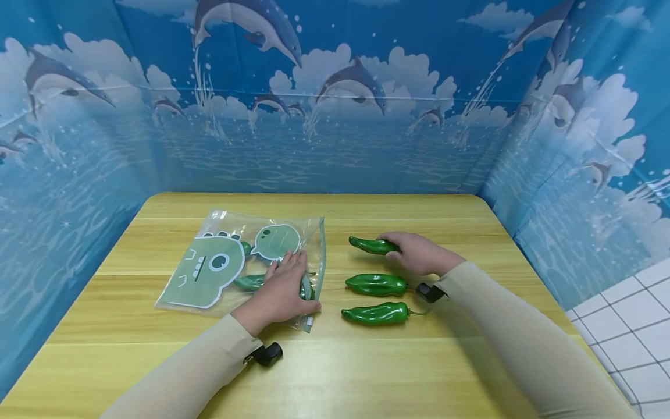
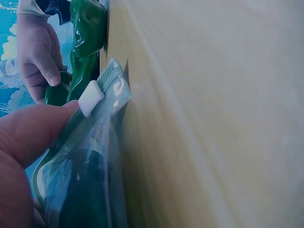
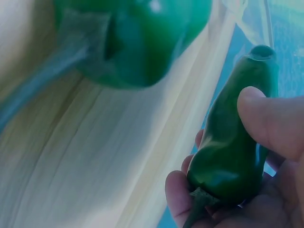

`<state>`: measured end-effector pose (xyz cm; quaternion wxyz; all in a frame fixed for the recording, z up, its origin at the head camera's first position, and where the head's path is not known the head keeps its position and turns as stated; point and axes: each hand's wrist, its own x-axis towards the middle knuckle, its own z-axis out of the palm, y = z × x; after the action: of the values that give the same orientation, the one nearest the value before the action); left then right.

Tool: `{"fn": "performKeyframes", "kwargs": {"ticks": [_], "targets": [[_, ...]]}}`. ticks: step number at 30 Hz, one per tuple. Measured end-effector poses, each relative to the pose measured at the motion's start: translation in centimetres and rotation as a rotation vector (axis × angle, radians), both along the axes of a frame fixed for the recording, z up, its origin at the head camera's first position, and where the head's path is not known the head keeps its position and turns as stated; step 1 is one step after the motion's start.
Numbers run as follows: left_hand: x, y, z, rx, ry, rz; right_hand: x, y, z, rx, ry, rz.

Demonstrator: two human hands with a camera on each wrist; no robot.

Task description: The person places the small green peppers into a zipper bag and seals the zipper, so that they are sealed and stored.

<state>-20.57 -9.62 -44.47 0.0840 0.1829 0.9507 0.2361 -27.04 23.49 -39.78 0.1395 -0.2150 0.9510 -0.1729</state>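
In the head view my right hand [image 1: 416,251] holds a long green pepper [image 1: 373,245] at the back of the row, its tapered end toward the left. The right wrist view shows the thumb on top of this pepper [image 3: 230,142] and fingers curled beneath it. My left hand [image 1: 282,291] rests on a clear zip bag [image 1: 314,233] with a green cartoon print, fingers extended. Its thumb [image 2: 42,128] lies beside the white slider [image 2: 90,98] at the bag's edge. Green peppers [image 1: 250,283] show through the plastic, partly hidden by the print and hand.
Two more green peppers, a middle one [image 1: 376,285] and a nearer one [image 1: 376,313], lie on the wooden table [image 1: 335,372] in front of the right hand. A dolphin-print curtain [image 1: 335,151] stands behind the table and along its sides.
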Motion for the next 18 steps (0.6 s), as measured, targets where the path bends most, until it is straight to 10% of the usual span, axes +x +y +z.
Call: {"fn": "performKeyframes", "kwargs": {"ticks": [18], "targets": [[0.1,0.0,0.1,-0.008,-0.014,0.002,0.6,-2.3,0.9,-0.032,0.027,0.054]]}}
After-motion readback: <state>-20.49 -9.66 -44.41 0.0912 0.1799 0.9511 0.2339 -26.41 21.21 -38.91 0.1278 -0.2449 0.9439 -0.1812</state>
